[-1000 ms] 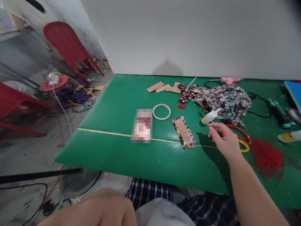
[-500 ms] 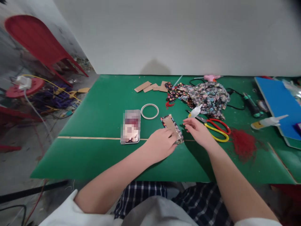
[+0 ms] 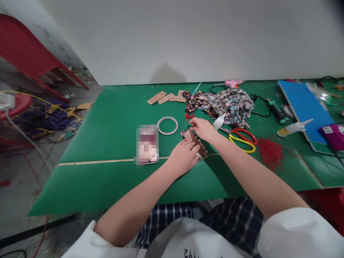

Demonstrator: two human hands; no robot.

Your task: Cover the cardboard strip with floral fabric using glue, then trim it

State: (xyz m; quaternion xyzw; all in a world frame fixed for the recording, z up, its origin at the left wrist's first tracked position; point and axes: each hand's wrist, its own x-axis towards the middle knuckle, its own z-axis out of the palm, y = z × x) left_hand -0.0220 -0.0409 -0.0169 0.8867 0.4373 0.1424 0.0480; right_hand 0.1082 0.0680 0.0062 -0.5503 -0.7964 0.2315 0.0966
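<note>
On the green table, my left hand (image 3: pixel 183 156) lies over a strip of brown cardboard (image 3: pixel 199 146) backed with dark floral fabric. Its fingers are stretched flat across the strip and press on it. My right hand (image 3: pixel 204 129) is just beyond the strip, open, with fingertips close to a small bunch of red threads (image 3: pixel 189 116). Whether they touch the threads is hard to see. Right beside this hand stand a small white glue bottle (image 3: pixel 219 122) and scissors (image 3: pixel 243 138) with red and yellow handles.
A tape ring (image 3: pixel 167 125) and a phone (image 3: pixel 149 145) lie to the left. Behind are cardboard pieces (image 3: pixel 157 97) and crumpled floral fabric (image 3: pixel 232 105). Rightward are a red thread pile (image 3: pixel 271 154), another glue bottle (image 3: pixel 295 128), a blue board (image 3: pixel 309 107) and a pink glue gun (image 3: pixel 233 83).
My right hand has moved left and forward, past the strip toward the red threads. My left hand's fingers now lie flatter on the cardboard. The view has turned slightly right.
</note>
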